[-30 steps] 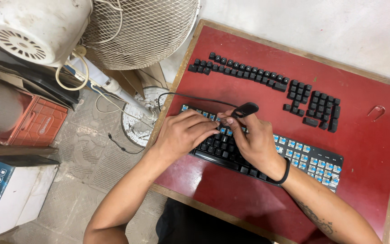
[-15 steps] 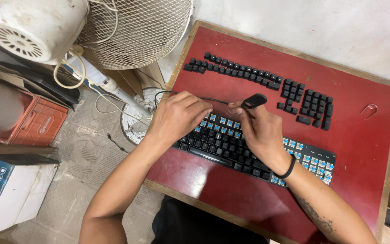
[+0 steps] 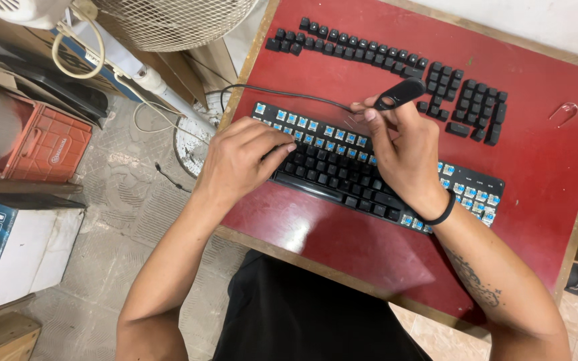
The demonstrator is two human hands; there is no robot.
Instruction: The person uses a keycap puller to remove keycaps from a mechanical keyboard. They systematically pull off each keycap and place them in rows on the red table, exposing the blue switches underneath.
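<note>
I see the left hand (image 3: 239,160) resting flat and released on the keyboard (image 3: 342,167); the right hand (image 3: 406,150) above it grasps a black puller tool (image 3: 399,93).

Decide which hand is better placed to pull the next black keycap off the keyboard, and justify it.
Probably the right hand: it has the black keycap puller in its grip above the keyboard. The left hand lies flat on the keys, steadying the board.

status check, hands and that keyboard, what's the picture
Left hand flat on the black mechanical keyboard, holding it down. Right hand grips a black keycap puller above the exposed blue switches. Pulled black keycaps lined up behind, clear of the work.
</note>
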